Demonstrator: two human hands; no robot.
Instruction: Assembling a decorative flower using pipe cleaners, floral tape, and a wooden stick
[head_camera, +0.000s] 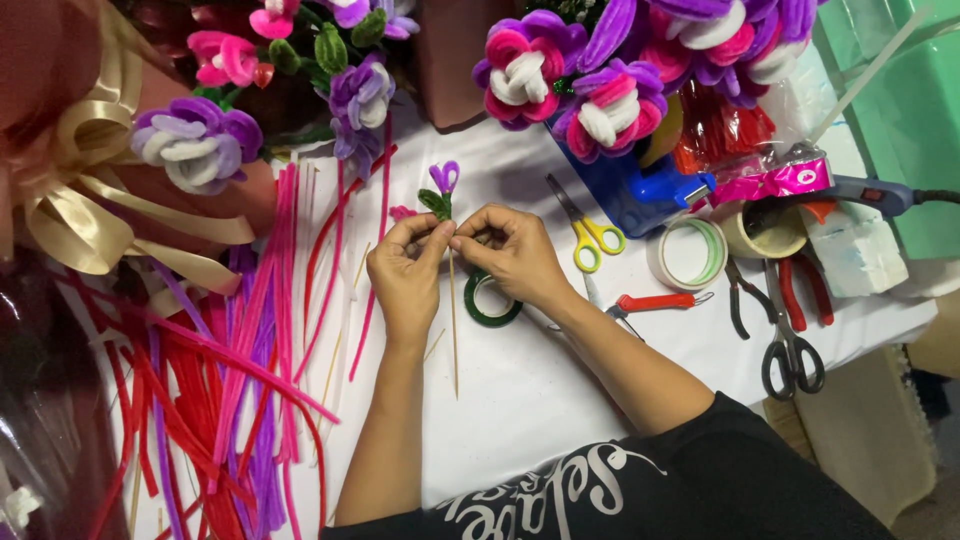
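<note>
My left hand (405, 275) and my right hand (512, 250) meet at the top of a thin wooden stick (453, 330). Both pinch the stick just below a small purple pipe-cleaner bud (446, 176) with green leaves (434, 203). The stick runs down toward me over the white table (520, 400). A roll of green floral tape (490, 305) lies on the table under my right hand.
Loose pink, red and purple pipe cleaners (230, 390) cover the left side. Finished pipe-cleaner flowers (600, 110) stand at the back. Yellow scissors (590, 230), tape rolls (690, 255), pliers (790, 290), black scissors (790, 350), a red utility knife (655, 302) and a glue gun (870, 192) lie to the right.
</note>
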